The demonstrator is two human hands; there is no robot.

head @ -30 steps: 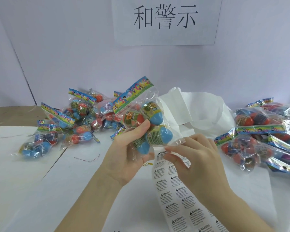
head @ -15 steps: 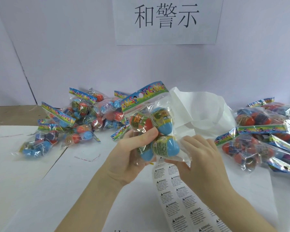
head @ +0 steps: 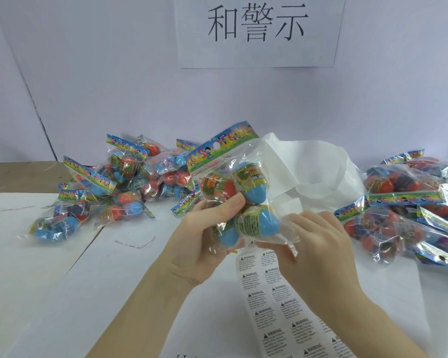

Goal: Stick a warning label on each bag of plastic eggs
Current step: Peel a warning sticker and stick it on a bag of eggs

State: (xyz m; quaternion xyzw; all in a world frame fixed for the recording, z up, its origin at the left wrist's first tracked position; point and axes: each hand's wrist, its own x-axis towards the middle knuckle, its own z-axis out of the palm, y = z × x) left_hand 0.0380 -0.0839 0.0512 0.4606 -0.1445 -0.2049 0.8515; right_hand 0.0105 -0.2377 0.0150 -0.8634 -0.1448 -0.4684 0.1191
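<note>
Bag (head: 239,192) got lifted higher; left hand (head: 204,236) grips it steady (eggs bunched) while right hand (head: 313,244) pinches its lower corner, probably pressing a label on.

My left hand (head: 207,239) is raised, palm up, thumb curled over the front in a grip. My right hand (head: 318,251) is alongside, back up, fingers (head: 277,250) curled under, pinching. Both forearms are bare.

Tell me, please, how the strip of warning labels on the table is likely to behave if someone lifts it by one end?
The strip of warning labels looks like thin paper lying flat on the table, so it would probably droop and curl rather than stay stiff. It likely weighs very little and may flutter or slide. Its near end runs out of frame, so its full length is unclear.
</note>
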